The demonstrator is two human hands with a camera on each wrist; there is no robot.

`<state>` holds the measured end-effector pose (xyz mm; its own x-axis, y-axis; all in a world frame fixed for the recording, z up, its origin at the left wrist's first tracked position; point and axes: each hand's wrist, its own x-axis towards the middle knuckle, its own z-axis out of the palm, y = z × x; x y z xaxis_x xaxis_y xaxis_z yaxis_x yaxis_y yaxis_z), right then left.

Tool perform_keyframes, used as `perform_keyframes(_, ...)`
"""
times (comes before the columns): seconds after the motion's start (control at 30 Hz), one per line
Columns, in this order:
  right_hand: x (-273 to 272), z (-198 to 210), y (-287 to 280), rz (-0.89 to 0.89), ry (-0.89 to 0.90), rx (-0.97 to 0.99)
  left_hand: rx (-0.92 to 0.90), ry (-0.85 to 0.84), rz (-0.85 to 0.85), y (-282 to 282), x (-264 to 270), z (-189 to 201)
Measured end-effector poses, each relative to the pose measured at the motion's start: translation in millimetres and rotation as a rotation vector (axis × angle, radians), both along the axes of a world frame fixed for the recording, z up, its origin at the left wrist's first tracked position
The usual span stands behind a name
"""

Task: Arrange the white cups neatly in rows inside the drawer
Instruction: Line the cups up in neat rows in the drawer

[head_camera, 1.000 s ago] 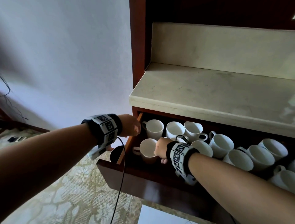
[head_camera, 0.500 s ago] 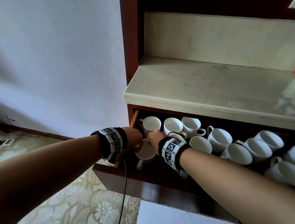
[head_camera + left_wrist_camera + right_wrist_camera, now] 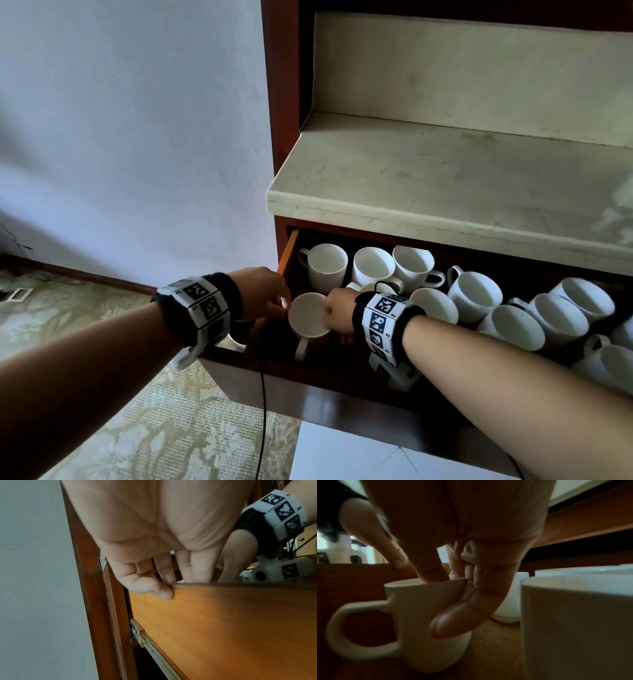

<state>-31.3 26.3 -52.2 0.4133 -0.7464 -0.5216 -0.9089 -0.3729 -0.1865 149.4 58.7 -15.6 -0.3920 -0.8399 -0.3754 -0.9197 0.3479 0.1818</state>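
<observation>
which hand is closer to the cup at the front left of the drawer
Right. The right hand pinches the cup's rim; the left hand rests on the drawer's side wall beside it.

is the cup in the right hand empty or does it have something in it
Empty. The head view looks straight into the cup that the right hand pinches by the rim, and shows only bare white inside.

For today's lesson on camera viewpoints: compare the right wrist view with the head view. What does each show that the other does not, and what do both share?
Only the right wrist view shows the grip: the right hand pinches the cup at its rim, thumb outside, a fingertip inside. Only the head view shows the other white cups crowded unevenly along the drawer, and the stone counter above. Both show the held cup, the right hand, and the left hand at the drawer's left side.
</observation>
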Motion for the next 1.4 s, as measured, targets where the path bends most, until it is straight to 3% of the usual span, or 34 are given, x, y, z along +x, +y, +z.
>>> perform_keyframes(0.4, 15, 3, 7, -0.077, -0.055, 0.093, 0.039, 0.092, 0.035, 16, 13, -8)
perform_keyframes(0.67, 16, -2, 8, -0.124, -0.092, 0.150, 0.058, 0.038, 0.018, 15, 9, -6)
perform_keyframes(1.1, 8, -7, 5, -0.103, -0.185, 0.107, 0.072, -0.050, 0.006, 18, 3, -3)
perform_keyframes(1.27, 7, 0, 10, 0.004, -0.164, 0.038, 0.086, -0.102, 0.008, 17, 0, -5)
perform_keyframes(1.4, -8, 22, 0, -0.024, -0.223, 0.010, 0.091, -0.101, 0.012, 17, -1, -4)
